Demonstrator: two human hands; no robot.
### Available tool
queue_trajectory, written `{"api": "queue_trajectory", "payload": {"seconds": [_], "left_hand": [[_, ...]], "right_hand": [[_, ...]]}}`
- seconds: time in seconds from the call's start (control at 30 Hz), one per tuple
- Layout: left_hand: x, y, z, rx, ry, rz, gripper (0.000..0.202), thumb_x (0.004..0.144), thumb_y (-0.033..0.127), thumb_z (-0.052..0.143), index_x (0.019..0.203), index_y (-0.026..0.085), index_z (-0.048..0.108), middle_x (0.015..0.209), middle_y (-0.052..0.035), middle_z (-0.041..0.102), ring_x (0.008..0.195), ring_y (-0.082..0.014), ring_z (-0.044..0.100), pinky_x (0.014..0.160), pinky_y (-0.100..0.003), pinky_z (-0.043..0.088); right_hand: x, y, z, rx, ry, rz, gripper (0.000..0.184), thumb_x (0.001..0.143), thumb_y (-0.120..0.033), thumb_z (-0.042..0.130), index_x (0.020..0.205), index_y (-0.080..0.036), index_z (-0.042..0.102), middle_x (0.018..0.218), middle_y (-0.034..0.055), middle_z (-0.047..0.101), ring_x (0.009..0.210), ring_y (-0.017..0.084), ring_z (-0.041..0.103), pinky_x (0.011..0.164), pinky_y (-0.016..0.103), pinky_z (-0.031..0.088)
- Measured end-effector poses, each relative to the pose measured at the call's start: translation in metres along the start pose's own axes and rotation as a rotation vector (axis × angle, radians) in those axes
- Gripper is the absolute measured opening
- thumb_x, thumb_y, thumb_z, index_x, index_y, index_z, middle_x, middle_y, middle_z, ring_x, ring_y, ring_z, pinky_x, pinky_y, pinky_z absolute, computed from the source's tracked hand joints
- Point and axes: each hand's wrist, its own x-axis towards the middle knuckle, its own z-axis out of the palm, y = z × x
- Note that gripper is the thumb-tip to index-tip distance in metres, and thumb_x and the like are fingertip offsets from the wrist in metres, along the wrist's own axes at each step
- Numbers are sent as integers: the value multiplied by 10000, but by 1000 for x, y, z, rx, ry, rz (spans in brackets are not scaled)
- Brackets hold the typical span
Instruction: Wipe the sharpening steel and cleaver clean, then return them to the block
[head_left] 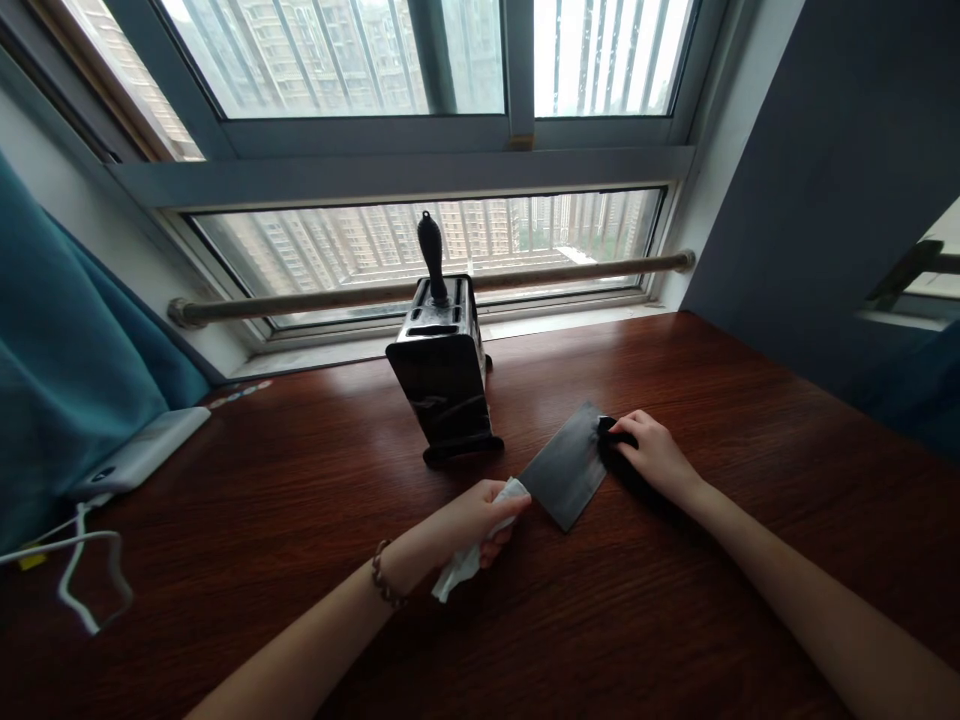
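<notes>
In the head view my right hand [654, 452] is closed round the black handle of a cleaver [570, 468], whose broad grey blade points left over the table. My left hand [491, 515] pinches a crumpled white tissue [461, 568] at the lower left corner of the blade, apparently touching its edge. Just beyond stands a black knife block [442, 385] with slots in its top. One black-handled utensil [431, 255] rises upright from a slot; the part inside the block is hidden.
A brown wooden table [300, 500] reaches to the window sill. On the left lie a white power bank or box-like device [146, 450] and a white cable [75, 570], beside a blue curtain [67, 350]. A horizontal rail [570, 272] crosses the window behind the block.
</notes>
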Motion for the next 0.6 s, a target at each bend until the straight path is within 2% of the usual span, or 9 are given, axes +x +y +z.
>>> {"api": "queue_trajectory", "payload": {"seconds": [0.13, 0.27, 0.37, 0.47, 0.6], "left_hand": [[1, -2, 0, -8, -4, -1, 400, 806, 569, 522, 827, 193, 388, 535, 72, 404, 368, -47, 346, 335, -176, 338], [2, -2, -1, -2, -6, 4, 403, 807, 576, 515, 836, 191, 401, 535, 69, 408, 370, -49, 354, 335, -176, 345], [0, -1, -1, -10, -12, 11, 400, 810, 573, 514, 839, 189, 405, 545, 70, 404, 371, -43, 350, 334, -168, 344], [-1, 0, -1, -6, -31, 17, 397, 814, 572, 511, 840, 190, 404, 554, 68, 399, 376, -41, 352, 337, -166, 346], [0, -1, -2, -24, -31, -11, 402, 807, 572, 521, 835, 194, 387, 556, 69, 395, 378, -38, 338, 339, -163, 340]], "right_hand": [[-9, -18, 1, 29, -88, -27, 46, 763, -116, 586, 783, -152, 607, 871, 50, 534, 827, 182, 547, 792, 336, 447], [-31, -53, 16, 175, -285, -176, 109, 724, -75, 644, 772, -154, 588, 892, 29, 525, 819, 138, 534, 755, 262, 436], [-42, -68, 24, 240, -383, -263, 168, 707, -13, 612, 790, -154, 573, 923, 29, 512, 827, 127, 522, 735, 241, 430], [-38, -64, 22, 230, -381, -238, 163, 715, -23, 620, 788, -154, 558, 937, 24, 512, 848, 127, 523, 764, 244, 427], [-16, -32, 7, 113, -214, -84, 124, 717, -59, 647, 751, -152, 572, 875, 19, 531, 834, 140, 529, 781, 264, 418]]}}
